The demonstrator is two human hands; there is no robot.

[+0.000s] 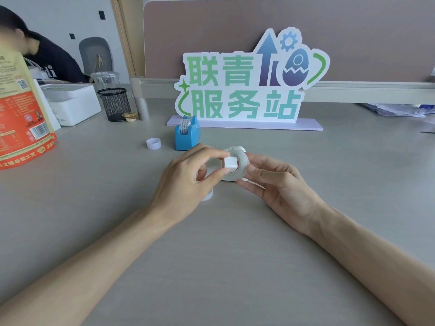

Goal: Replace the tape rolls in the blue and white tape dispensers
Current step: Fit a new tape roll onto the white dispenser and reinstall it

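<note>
head camera looking down on the grey desk (94, 220), brown partition (235, 31) along its far edge; big cut-out sign (247, 90) with green characters stands in front of that partition; orange printed bag (21, 118) looms at the left edge, white box (73, 102) just beside it, a person in a dark top (54, 64) seated beyond; both bare forearms reach in from the bottom and meet mid-desk; left hand (186, 182) curled, thumb and forefinger pinching a small white hub piece (230, 164) at the centre of the roll; right hand (280, 184) palm up, thumb and fingertips gripping the clear tape roll (239, 163) by its rim, roll lifted just above the desk; something white shows behind the left fingers, too hidden to name; black mesh pen cup (115, 104) back left, clear plastic cup (104, 78) behind it; blue tape dispenser (187, 135) sits upright at the sign's base, just beyond the hands, a printed roll (184, 125) seated in it; white empty core (153, 143) lies on the desk just left of that dispenser, apart from it.
</note>
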